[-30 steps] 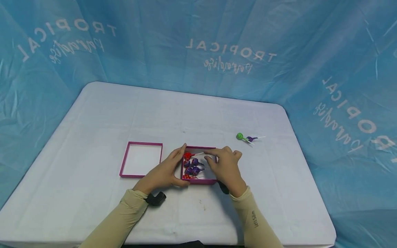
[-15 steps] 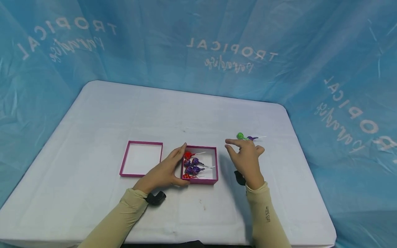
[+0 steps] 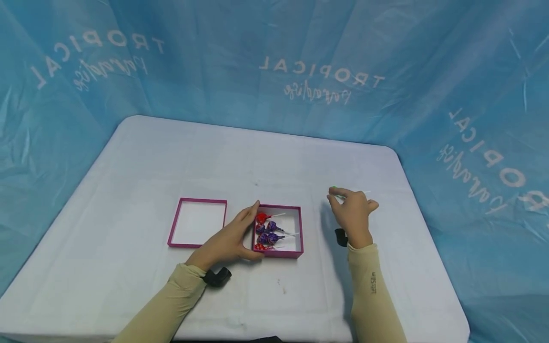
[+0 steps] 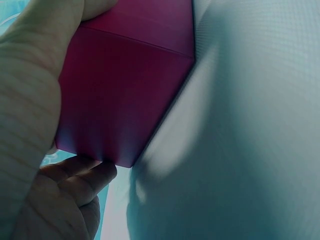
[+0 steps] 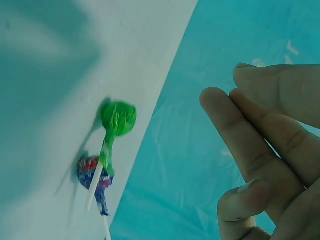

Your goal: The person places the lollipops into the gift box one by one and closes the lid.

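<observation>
My left hand (image 3: 225, 240) grips the left side of a small magenta box (image 3: 280, 255), thumb at the front wall and fingers at the far corner. In the left wrist view the magenta wall (image 4: 120, 95) spans between thumb and fingers. Inside, red lollipops (image 3: 262, 218) and purple lollipops (image 3: 274, 238) lie with white sticks pointing right. Over the table to the right, my right hand (image 3: 355, 214) holds nothing, its thumb and fingers apart. Close by, the right wrist view has a green lollipop (image 5: 120, 117) lying across a purple lollipop (image 5: 89, 170).
A shallow magenta-edged lid (image 3: 174, 224), white inside, lies left of the box. White cloth covers the table (image 3: 240, 157). Blue printed sheeting (image 3: 206, 62) hangs behind and at both sides.
My right hand has left the box and moved right and away to the loose lollipops, now partly covering them. A stick formerly under it shows in the box. The left hand stays put.
</observation>
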